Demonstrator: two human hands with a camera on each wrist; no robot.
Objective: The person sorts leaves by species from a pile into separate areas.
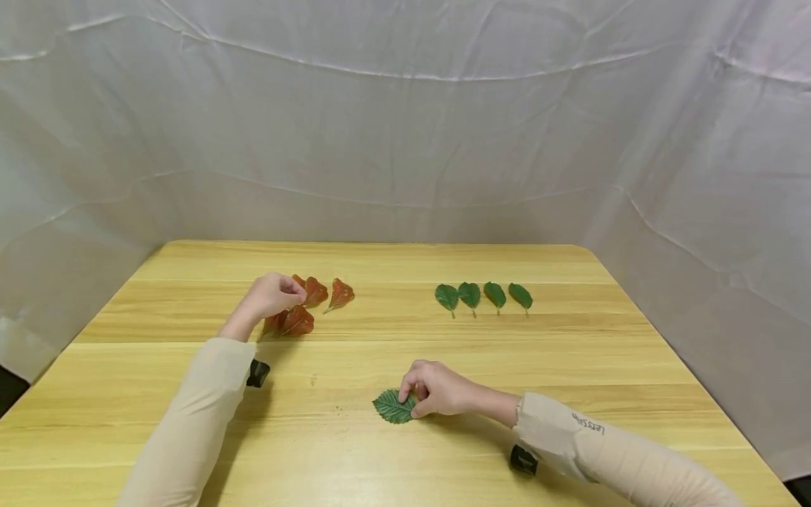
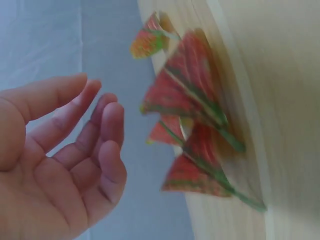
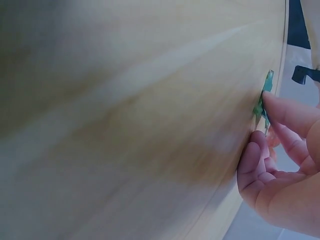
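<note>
My left hand [image 1: 272, 294] hovers over the red leaves [image 1: 298, 321] at the left of the table. In the left wrist view its fingers [image 2: 82, 160] are loosely bent with nothing between them, beside a red leaf [image 2: 187, 82] with a green stem. One red leaf [image 1: 340, 294] lies a little apart to the right. Near the front middle, my right hand [image 1: 440, 389] pinches the right end of a large green leaf [image 1: 391, 407] between thumb and forefinger. The right wrist view shows this green leaf [image 3: 268, 82] edge-on at the fingertips, close over the tabletop.
Several smaller green leaves [image 1: 469, 294] lie in a row at the back right of the wooden table [image 1: 380, 345], stems toward me. Pale cloth [image 1: 405, 141] hangs behind the table and along its sides.
</note>
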